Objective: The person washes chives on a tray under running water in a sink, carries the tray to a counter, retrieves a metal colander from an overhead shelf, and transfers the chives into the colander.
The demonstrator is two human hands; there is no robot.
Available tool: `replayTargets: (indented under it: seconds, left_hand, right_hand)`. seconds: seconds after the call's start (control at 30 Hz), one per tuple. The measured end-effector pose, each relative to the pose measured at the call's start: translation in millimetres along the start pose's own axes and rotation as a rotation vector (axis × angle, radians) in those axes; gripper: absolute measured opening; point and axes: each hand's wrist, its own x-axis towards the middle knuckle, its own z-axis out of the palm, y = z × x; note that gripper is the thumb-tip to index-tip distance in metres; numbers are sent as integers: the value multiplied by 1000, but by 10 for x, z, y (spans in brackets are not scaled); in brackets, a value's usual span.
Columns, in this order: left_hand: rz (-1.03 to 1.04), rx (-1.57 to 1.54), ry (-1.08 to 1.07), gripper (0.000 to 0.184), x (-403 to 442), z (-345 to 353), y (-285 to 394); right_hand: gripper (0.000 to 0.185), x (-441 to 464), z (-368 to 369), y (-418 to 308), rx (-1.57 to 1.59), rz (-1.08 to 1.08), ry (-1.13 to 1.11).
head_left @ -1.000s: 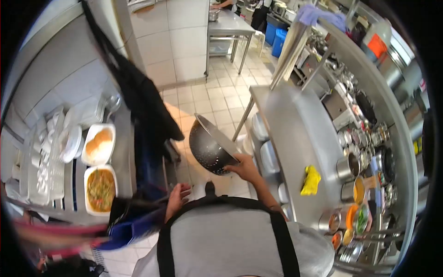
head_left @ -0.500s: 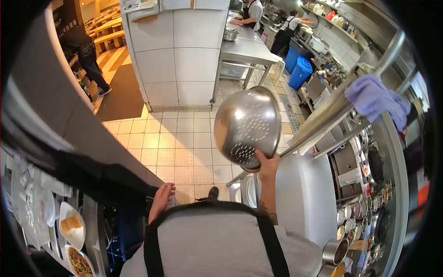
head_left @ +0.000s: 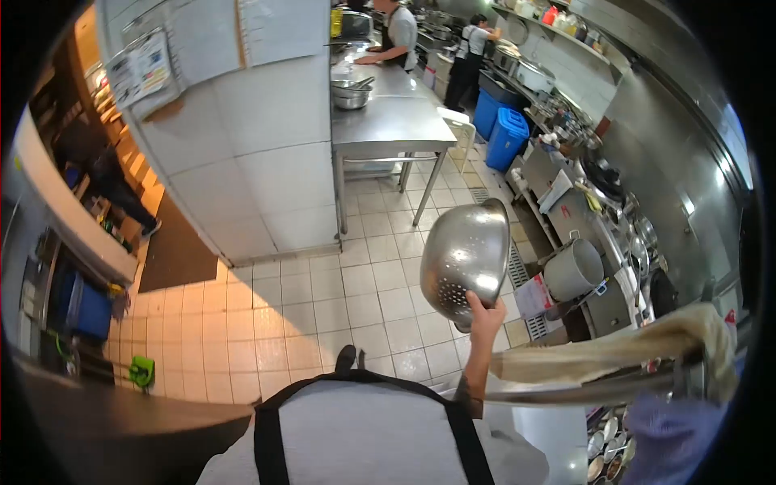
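A metal colander with rows of small holes hangs tilted on its side over the tiled floor, right of centre. My right hand grips its lower rim, with the thumb against the perforated outside. Nothing shows inside the part of the bowl that faces me. My left hand is out of view. Beyond the colander stands a metal table with metal bowls on it.
Blue bins and a white chair stand ahead. A large pot is at right, near a rail with a beige cloth. People work at the back; another bends at left. A tiled wall juts out left of centre.
My view has moved forward past the wall corner and the metal shelf. The colander stays in my right hand, now farther right in view. My left hand has left the view.
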Motion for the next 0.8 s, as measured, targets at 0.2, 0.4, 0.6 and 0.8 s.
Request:
replayTargets:
  seconds: [0.2,0.4,0.6,0.8]
  left_hand:
    - [101,132,-222,34,1256,-1169,364]
    - [339,397,-200,29,2723,-2083,1803]
    - [509,214,396,23,3779,-2666,4392]
    - [515,239,276,40,4475,-2960,6390]
  right_hand:
    - [22,464,-76,261,-182,98,248]
    - [26,804,-368,450,-377,92,528]
    - [24,1594,-587,548,-489,91,700]
    - [21,3181,-665,589,-653,57,652]
